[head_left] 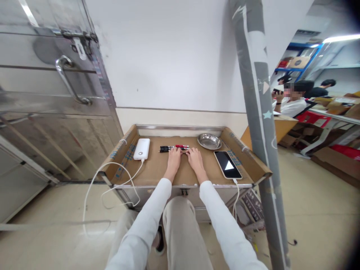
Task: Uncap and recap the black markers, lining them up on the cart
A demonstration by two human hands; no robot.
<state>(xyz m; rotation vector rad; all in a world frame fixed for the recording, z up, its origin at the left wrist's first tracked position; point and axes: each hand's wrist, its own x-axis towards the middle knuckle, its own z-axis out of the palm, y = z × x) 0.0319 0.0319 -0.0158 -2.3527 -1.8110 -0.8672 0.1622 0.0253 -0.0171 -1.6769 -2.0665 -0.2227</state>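
Several pens lie side by side on the cardboard-lined tabletop [157, 170], among them black pens [164, 149] and a red pen [181, 146]. My left hand [174, 156] is closed over the right part of the black pens, its fingertips bent down. Close beside it, my right hand [195, 157] is also closed, with its fingertips at the right end of the pens. Both sets of fingers hide part of the row, so exactly which pen each pinches is hard to see. A round metal dish [209, 141] stands behind my right hand.
A white power bank [142, 149] with a white cable [112, 164] lies at left. A phone [227, 165], plugged in, lies at right. Raised cardboard sides [247, 159] edge the table. A grey wrapped pole [261, 112] stands at right, with people seated beyond it.
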